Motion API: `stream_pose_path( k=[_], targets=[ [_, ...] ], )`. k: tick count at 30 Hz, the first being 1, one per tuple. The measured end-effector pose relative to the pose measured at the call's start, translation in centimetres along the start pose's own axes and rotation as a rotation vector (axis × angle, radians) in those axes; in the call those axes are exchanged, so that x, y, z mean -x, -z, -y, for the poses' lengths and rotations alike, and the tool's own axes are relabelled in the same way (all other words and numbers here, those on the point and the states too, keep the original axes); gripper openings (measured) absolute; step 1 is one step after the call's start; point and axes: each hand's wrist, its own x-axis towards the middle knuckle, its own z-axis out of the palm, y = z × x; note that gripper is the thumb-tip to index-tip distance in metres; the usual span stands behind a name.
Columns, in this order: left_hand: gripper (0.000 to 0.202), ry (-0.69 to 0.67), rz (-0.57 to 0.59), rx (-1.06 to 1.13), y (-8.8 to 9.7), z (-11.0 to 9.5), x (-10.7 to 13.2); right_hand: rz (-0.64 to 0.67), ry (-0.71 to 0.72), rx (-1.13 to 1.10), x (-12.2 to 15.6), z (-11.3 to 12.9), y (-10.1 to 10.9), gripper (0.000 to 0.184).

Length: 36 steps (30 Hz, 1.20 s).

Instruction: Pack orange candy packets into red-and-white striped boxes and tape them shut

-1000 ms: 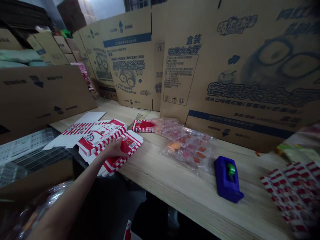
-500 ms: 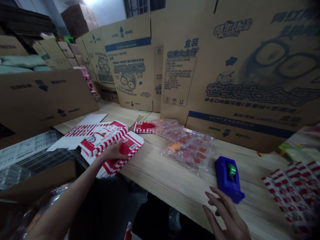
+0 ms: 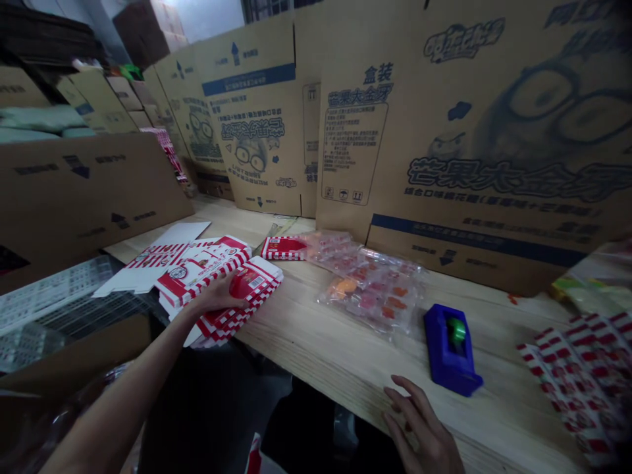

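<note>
At the left of the table, my left hand (image 3: 217,296) is closed around a red-and-white striped flat carton (image 3: 254,283) on top of a pile. Its fingers reach between this pile and a second one, partly hidden, with the thumb across the red face. Beside it lies the other pile of flat cartons (image 3: 202,263), showing a white printed panel. My right hand (image 3: 424,428) hovers at the table's front edge, fingers apart and holding nothing. Nearest to it stands a blue tape dispenser (image 3: 451,368) with a green core.
Clear plastic packs of orange and red sweets (image 3: 375,289) lie mid-table, beside a striped carton (image 3: 282,248). Striped cartons (image 3: 582,388) stand at right. Large cardboard boxes (image 3: 469,164) wall the back. A white plastic crate (image 3: 64,289) and an open box (image 3: 103,349) are at lower left.
My left hand has drawn slightly left and back, and the cartons under it have shifted a little. My right hand has moved left, away from the tape dispenser, still open.
</note>
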Motion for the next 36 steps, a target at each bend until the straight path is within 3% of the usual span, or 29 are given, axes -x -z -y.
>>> stream_pose_path(
  k=[4, 8, 12, 14, 17, 19, 21, 25, 27, 29, 33, 36],
  targets=[
    [0.113, -0.018, -0.109, -0.003, 2.9, -2.3, 2.5, 0.040, -0.178, -0.232, -1.0, 0.9, -0.6, 0.022],
    [0.114, -0.132, -0.192, 0.068, 4.0, -7.8, 7.6, 0.109, -0.493, -0.640, -4.0, 3.5, -2.3, 0.031],
    [0.109, -0.303, -0.125, 0.289, 0.3, -13.8, 11.9, 0.138, -0.597, -1.122, -7.4, 6.4, -3.9, 0.073],
    [0.109, -0.365, -0.084, 0.451, -2.5, -16.1, 12.9, 0.148, -0.584, -1.272, -8.2, 7.3, -4.1, 0.073],
    [0.108, -0.347, -0.041, 0.660, -5.9, -18.3, 13.2, 0.092, -0.634, -1.324, -8.0, 7.4, -3.4, 0.058],
    [0.103, -0.310, -0.035, 0.728, -7.1, -19.0, 12.8, 0.027, -0.709, -1.254, -7.2, 6.6, -2.7, 0.047],
    [0.085, -0.270, 0.002, 0.808, -7.7, -19.3, 12.3, -0.006, -0.755, -1.182, -6.2, 5.3, -2.1, 0.038],
    [0.037, -0.119, 0.376, 1.142, -8.2, -19.5, 11.4, -0.001, -0.785, -1.171, -5.0, 3.0, -1.3, 0.034],
    [0.034, -0.071, 0.442, 1.277, -8.6, -19.7, 11.4, 0.011, -0.810, -1.176, -4.9, 2.3, -1.0, 0.033],
    [0.032, -0.076, 0.408, 1.347, -9.2, -19.8, 11.6, -0.001, -0.834, -1.180, -4.9, 1.7, -0.6, 0.032],
    [0.028, -0.110, 0.475, 1.351, -11.1, -19.4, 12.8, -0.117, -0.852, -1.193, -5.3, 0.5, 0.1, 0.031],
    [0.032, -0.051, 0.539, 1.377, -12.5, -18.8, 13.8, -0.132, -0.859, -1.160, -5.3, -0.3, 0.5, 0.031]
  ],
)
